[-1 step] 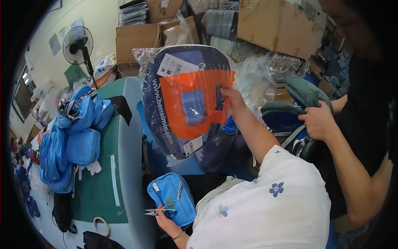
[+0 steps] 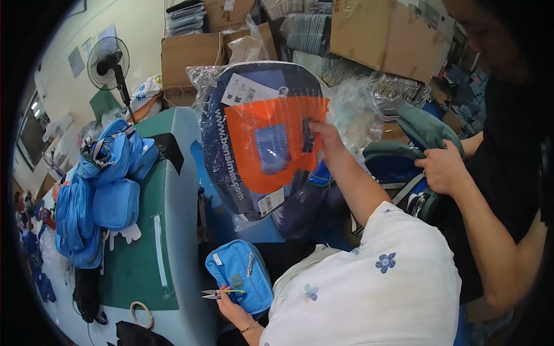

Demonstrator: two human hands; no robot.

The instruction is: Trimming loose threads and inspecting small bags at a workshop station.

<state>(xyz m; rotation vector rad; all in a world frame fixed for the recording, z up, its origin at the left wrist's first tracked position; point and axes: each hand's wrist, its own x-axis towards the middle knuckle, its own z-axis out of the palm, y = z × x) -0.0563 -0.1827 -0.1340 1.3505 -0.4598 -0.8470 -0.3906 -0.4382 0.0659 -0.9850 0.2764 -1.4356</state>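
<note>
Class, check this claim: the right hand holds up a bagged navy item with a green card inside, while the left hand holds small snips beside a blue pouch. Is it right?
One detail is wrong: the card in the bagged item is orange, not green, as the head view shows. The right hand holds it up; the left hand holds snips beside the blue pouch.

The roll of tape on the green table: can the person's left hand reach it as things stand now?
Probably yes. The left hand lies near the roll of tape, with bare green table between them, but it already holds small scissors against a blue pouch.
</note>
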